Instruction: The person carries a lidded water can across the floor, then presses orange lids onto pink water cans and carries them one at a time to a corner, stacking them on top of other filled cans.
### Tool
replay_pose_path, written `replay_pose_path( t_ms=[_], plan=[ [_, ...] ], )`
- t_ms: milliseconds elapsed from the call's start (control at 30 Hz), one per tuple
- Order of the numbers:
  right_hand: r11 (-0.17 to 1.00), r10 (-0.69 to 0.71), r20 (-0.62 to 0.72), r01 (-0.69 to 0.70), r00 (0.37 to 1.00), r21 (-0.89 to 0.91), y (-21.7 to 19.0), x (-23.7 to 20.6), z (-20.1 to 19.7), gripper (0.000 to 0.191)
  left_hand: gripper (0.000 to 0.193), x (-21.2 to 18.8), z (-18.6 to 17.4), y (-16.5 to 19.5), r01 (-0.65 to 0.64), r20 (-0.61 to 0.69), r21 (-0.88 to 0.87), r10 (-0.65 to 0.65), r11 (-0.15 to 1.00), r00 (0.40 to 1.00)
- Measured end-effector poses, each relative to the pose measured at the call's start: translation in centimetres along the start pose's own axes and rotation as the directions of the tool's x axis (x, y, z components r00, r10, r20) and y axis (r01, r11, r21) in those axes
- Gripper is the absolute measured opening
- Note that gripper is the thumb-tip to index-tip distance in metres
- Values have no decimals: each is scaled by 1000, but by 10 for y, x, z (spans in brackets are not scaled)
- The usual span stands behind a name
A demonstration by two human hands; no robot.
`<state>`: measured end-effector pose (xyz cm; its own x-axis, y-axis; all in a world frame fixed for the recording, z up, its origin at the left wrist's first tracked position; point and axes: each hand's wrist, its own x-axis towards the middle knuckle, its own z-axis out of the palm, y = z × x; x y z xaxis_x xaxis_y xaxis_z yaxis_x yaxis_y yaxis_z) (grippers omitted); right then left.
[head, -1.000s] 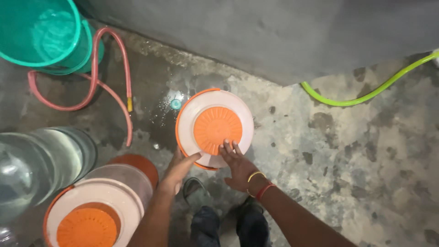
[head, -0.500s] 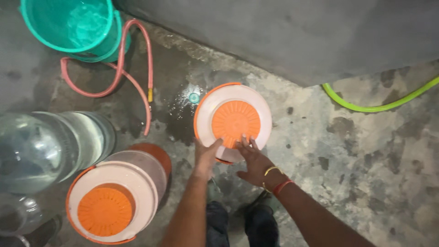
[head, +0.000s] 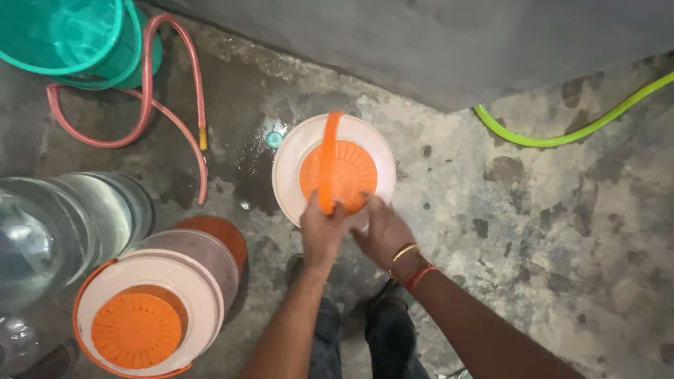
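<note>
Orange handle [head: 328, 158] in left hand [head: 321, 235]

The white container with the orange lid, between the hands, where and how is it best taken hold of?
Probably by the orange handle, which stands raised in an arch over the white container with the orange lid. Come from straight above and hook the fingers under the top of the arch. The left hand already grips its near end; the right hand rests on the rim beside it.

No packages, labels, signs, screens apparent
</note>
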<state>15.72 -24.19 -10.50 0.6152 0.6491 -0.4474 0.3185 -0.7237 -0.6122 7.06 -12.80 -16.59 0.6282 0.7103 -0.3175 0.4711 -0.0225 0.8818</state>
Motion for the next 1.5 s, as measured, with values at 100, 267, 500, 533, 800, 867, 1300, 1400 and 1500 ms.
replay_pose_path(
  t_ms=[100, 267, 500, 533, 800, 867, 1300, 1400, 1500],
  plan=[
    [986, -129, -275, 93, 953, -141, -13, 5, -22, 70, 34, -17, 3, 13, -46, 154, 44, 39, 998, 987],
    [602, -602, 37, 484, 797, -636, -34, 31, -62, 46, 39, -34, 2, 15, -105, 214, 94, 83, 990, 973],
    [289, -337, 482, 577, 808, -764, -47, 40, -69, 23, 34, -39, 18, 24, -106, 342, 114, 61, 988, 938],
    [268, -286, 496, 565, 820, -780, -46, 37, -66, 23, 34, -42, 18, 24, -98, 351, 117, 51, 988, 935],
    [240, -126, 562, 574, 818, -783, -33, -6, -20, 25, 21, -77, -4, 11, 61, 447, 388, -246, 920, 860],
    [246, -32, 611, 599, 791, -762, -31, -16, -10, 26, 25, -83, -9, 10, 132, 463, 468, -370, 874, 806],
    [848, 234, 225, -85, 946, -523, 64, -82, -25, 48, 74, -129, -43, 28, -567, 669, 492, 130, 661, 732],
    [894, 317, 89, -266, 944, -360, 96, -87, -22, 52, 76, -137, -52, 25, -546, 711, 538, 3, 642, 703],
    [910, 399, -37, -400, 916, -109, 128, -94, -29, 55, 68, -142, -52, 19, -517, 728, 562, -89, 646, 680]
  ],
)
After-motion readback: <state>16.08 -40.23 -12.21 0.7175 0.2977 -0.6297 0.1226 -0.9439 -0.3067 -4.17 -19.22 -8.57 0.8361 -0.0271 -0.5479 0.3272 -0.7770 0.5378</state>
